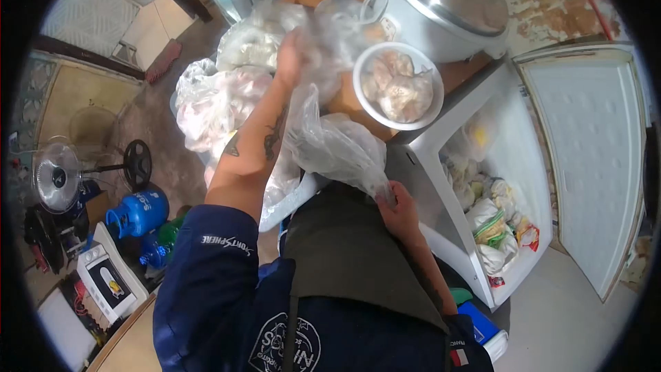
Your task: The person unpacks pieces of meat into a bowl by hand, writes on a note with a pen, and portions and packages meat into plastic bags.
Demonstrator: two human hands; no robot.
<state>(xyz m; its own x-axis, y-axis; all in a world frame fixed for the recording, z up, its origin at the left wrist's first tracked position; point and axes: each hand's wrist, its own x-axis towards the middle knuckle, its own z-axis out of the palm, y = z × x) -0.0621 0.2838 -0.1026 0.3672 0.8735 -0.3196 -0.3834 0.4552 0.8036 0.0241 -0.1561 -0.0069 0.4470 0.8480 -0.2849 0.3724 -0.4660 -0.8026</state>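
My right hand (399, 212) is closed on the gathered edge of a clear plastic bag (339, 145), which stretches up and left across the front of the apron. My left hand (292, 58) reaches over the pile, touching or close to blurred clear plastic (320, 48); its fingers are not clear enough to read. Under and beside my left arm lie a bag of pale pinkish pieces (219, 100), which look like raw meat, and another filled bag (249, 43). A white bowl (361, 100) of similar pale pieces (399, 86) stands to the right.
A large lidded white cooker (430, 24) stands behind the bowl. At right is an open chest freezer (533, 193) holding bagged food (492, 227), with its white door (592, 165) beyond. A fan (58, 173) and a blue gas cylinder (142, 212) are at left.
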